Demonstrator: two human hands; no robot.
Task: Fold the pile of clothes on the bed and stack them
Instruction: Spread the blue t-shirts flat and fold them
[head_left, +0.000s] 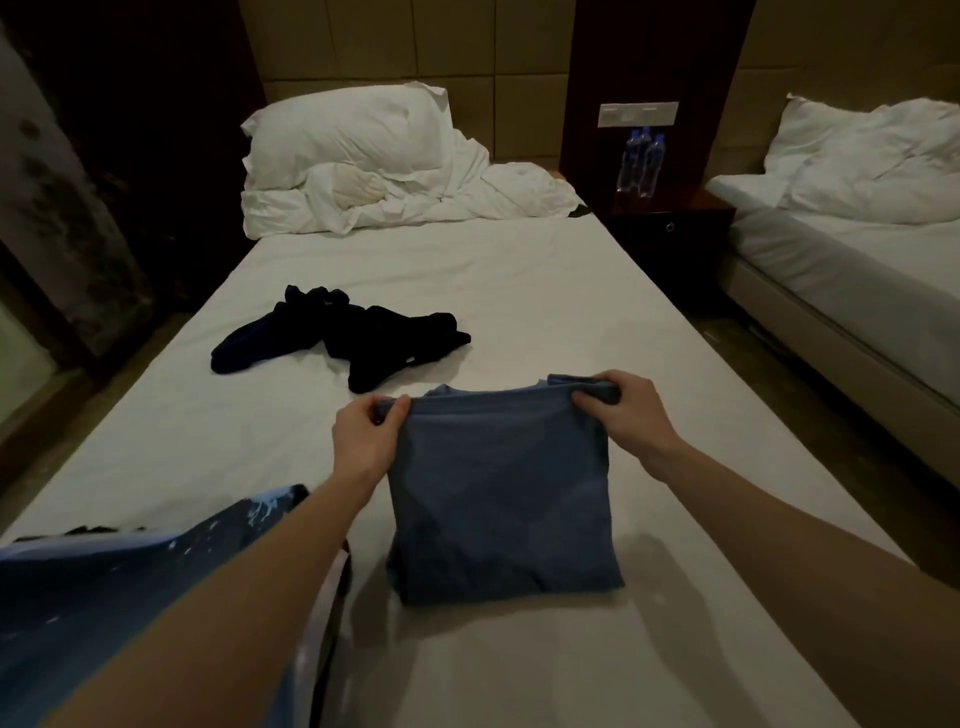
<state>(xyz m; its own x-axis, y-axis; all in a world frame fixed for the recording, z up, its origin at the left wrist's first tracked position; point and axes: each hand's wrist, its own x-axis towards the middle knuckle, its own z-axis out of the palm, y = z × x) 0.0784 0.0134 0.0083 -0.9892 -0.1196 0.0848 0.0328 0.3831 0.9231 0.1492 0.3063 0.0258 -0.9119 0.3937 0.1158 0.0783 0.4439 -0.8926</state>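
Note:
A blue T-shirt (501, 493) lies partly folded on the white bed (545, 291), its near edge flat on the sheet. My left hand (363, 441) pinches the shirt's far left corner. My right hand (623, 413) grips the far right corner, and both lift that edge slightly. Farther back, left of centre, a pile of dark clothes (343, 338) lies crumpled on the sheet. A blue patterned garment (104, 597) lies at the near left, partly under my left forearm.
A white pillow (353, 135) and bunched duvet (467, 197) fill the head of the bed. A dark nightstand (670, 223) carries water bottles (641, 161) at the right. A second bed (857, 249) stands farther right across a narrow floor gap.

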